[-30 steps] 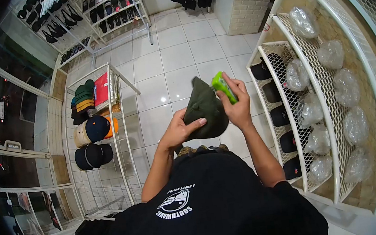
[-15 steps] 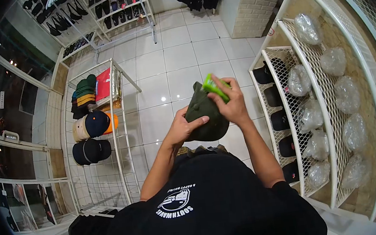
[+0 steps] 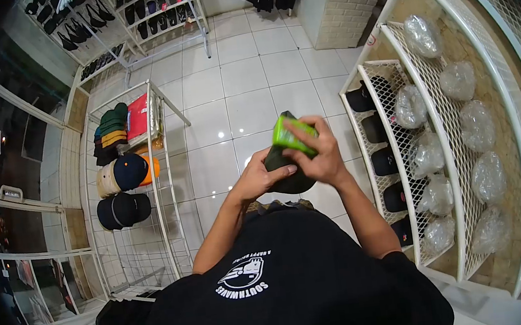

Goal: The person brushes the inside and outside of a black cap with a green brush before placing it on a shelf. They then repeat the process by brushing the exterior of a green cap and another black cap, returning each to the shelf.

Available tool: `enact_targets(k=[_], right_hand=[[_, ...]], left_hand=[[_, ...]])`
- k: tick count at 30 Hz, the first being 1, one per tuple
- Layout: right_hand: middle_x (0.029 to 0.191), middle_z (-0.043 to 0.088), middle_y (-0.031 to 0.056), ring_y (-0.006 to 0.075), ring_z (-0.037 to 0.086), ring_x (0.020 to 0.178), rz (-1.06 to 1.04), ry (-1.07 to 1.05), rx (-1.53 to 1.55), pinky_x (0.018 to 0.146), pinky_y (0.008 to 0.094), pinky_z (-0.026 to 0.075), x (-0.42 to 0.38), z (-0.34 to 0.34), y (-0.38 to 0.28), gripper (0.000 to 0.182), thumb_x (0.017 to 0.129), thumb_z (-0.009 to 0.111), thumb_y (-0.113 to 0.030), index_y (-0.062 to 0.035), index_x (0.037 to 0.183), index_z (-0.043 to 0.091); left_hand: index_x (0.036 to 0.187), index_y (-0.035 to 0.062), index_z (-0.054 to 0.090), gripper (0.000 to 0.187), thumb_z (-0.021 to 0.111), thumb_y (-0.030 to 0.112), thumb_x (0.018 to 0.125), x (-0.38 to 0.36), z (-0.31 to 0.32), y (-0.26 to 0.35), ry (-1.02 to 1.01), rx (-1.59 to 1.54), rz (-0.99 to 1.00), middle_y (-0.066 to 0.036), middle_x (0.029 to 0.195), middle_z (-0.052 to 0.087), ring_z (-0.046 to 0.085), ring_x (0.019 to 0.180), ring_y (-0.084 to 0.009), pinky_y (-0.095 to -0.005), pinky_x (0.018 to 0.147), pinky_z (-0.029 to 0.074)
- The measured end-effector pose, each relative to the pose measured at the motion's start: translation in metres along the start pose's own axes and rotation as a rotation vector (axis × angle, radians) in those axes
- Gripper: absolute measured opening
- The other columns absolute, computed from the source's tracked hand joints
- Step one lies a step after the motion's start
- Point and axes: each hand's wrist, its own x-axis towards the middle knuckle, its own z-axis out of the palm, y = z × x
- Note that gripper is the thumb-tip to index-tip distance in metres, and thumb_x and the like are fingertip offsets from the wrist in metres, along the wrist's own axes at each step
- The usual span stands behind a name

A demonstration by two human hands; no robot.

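A dark green cap (image 3: pixel 293 181) is held in front of my body at the middle of the view. My left hand (image 3: pixel 261 175) grips its left side, with the thumb lying across the fabric. My right hand (image 3: pixel 322 153) is closed round a bright green object (image 3: pixel 292 134), perhaps a brush, which lies against the cap's upper part. Part of the cap is hidden behind the green object and my fingers, and the right fingers are slightly blurred.
On the left stands a white wire rack (image 3: pixel 162 193) with stacked caps (image 3: pixel 128 172). Curved white mesh shelves (image 3: pixel 440 113) on the right hold dark caps and plastic-wrapped items (image 3: pixel 487 178). Footwear shelves (image 3: pixel 160 13) and a brick-patterned counter (image 3: pixel 340 15) stand at the back.
The green object in my right hand has turned and shifted slightly left and down over the cap. The cap is tilted differently, with less of it showing. The whole view has shifted slightly.
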Motion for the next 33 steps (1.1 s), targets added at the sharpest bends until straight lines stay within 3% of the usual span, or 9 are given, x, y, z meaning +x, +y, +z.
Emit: enact_targets(k=[5, 9, 11, 13, 16, 20, 25, 29, 33], right_hand=[[0.114, 0.061, 0.0168, 0.0327, 0.061, 0.104, 0.203, 0.196, 0.022, 0.092, 0.0407, 0.051, 0.013, -0.010, 0.024, 0.054, 0.079, 0.086, -0.015, -0.0164, 0.132, 0.072], [0.117, 0.061, 0.0150, 0.0321, 0.061, 0.104, -0.089, -0.015, -0.046, 0.093, 0.0400, 0.051, 0.008, -0.007, -0.008, 0.057, 0.077, 0.088, -0.016, -0.0153, 0.132, 0.072], [0.115, 0.062, 0.0144, 0.0321, 0.061, 0.105, 0.284, 0.109, 0.077, 0.094, 0.0394, 0.050, 0.010, -0.001, 0.014, 0.057, 0.075, 0.089, -0.017, -0.0160, 0.131, 0.074], [0.113, 0.062, 0.0140, 0.0315, 0.061, 0.105, 0.177, 0.199, -0.149, 0.094, 0.0383, 0.050, 0.006, -0.005, 0.016, 0.057, 0.075, 0.088, -0.016, -0.0169, 0.130, 0.074], [0.113, 0.062, 0.0152, 0.0317, 0.061, 0.107, -0.092, -0.026, -0.026, 0.094, 0.0385, 0.050, -0.004, -0.012, -0.024, 0.056, 0.077, 0.086, -0.017, -0.0198, 0.132, 0.073], [0.113, 0.060, 0.0154, 0.0328, 0.060, 0.106, 0.230, 0.153, -0.083, 0.094, 0.0401, 0.050, -0.003, 0.001, 0.033, 0.057, 0.081, 0.085, -0.016, -0.0174, 0.136, 0.070], [0.112, 0.060, 0.0152, 0.0319, 0.060, 0.104, -0.039, -0.051, 0.017, 0.094, 0.0395, 0.050, -0.002, -0.003, -0.009, 0.057, 0.080, 0.085, -0.015, -0.0180, 0.135, 0.070], [0.111, 0.061, 0.0164, 0.0334, 0.061, 0.104, 0.248, 0.174, -0.170, 0.092, 0.0408, 0.050, 0.004, 0.008, 0.045, 0.052, 0.085, 0.082, -0.018, -0.0179, 0.136, 0.070], [0.110, 0.061, 0.0161, 0.0322, 0.062, 0.103, 0.128, 0.073, 0.043, 0.091, 0.0406, 0.051, -0.004, 0.001, -0.004, 0.052, 0.083, 0.083, -0.016, -0.0178, 0.134, 0.071]], left_hand=[[0.133, -0.0021, 0.061, 0.047, 0.078, 0.012, 0.091, -0.002, 0.008, 0.003, -0.034, -0.026, 0.120, -0.006, 0.113, 0.073, 0.067, 0.101, -0.0124, -0.0300, 0.092, 0.054], [0.136, -0.0025, 0.060, 0.049, 0.078, 0.011, 0.092, 0.002, 0.000, 0.005, -0.102, 0.076, -0.097, -0.007, 0.119, 0.071, 0.066, 0.106, -0.0128, -0.0303, 0.095, 0.053], [0.134, -0.0007, 0.062, 0.047, 0.078, 0.010, 0.091, -0.001, 0.006, 0.002, -0.096, 0.071, 0.008, -0.005, 0.115, 0.071, 0.066, 0.103, -0.0123, -0.0299, 0.092, 0.054], [0.128, 0.0019, 0.065, 0.040, 0.078, 0.009, 0.091, -0.005, 0.011, 0.006, -0.049, -0.073, 0.109, -0.002, 0.106, 0.071, 0.065, 0.097, -0.0111, -0.0292, 0.088, 0.054], [0.129, 0.0004, 0.064, 0.041, 0.077, 0.007, 0.091, -0.005, 0.001, 0.001, -0.039, -0.072, 0.039, -0.003, 0.110, 0.071, 0.066, 0.099, -0.0113, -0.0287, 0.091, 0.053], [0.129, 0.0013, 0.064, 0.040, 0.076, 0.007, 0.091, 0.001, 0.003, -0.006, -0.055, -0.082, 0.032, -0.003, 0.111, 0.072, 0.066, 0.098, -0.0114, -0.0286, 0.089, 0.054], [0.132, -0.0008, 0.062, 0.044, 0.075, 0.007, 0.092, 0.004, -0.003, -0.010, -0.108, -0.015, 0.004, -0.006, 0.116, 0.072, 0.068, 0.102, -0.0129, -0.0303, 0.093, 0.055], [0.130, 0.0013, 0.063, 0.041, 0.076, 0.007, 0.091, 0.002, 0.004, -0.008, -0.074, -0.128, 0.001, -0.004, 0.109, 0.072, 0.067, 0.098, -0.0117, -0.0288, 0.090, 0.055], [0.130, -0.0009, 0.063, 0.041, 0.075, 0.006, 0.091, 0.004, 0.006, -0.005, 0.024, -0.121, -0.061, -0.005, 0.112, 0.072, 0.068, 0.100, -0.0125, -0.0300, 0.092, 0.055]])
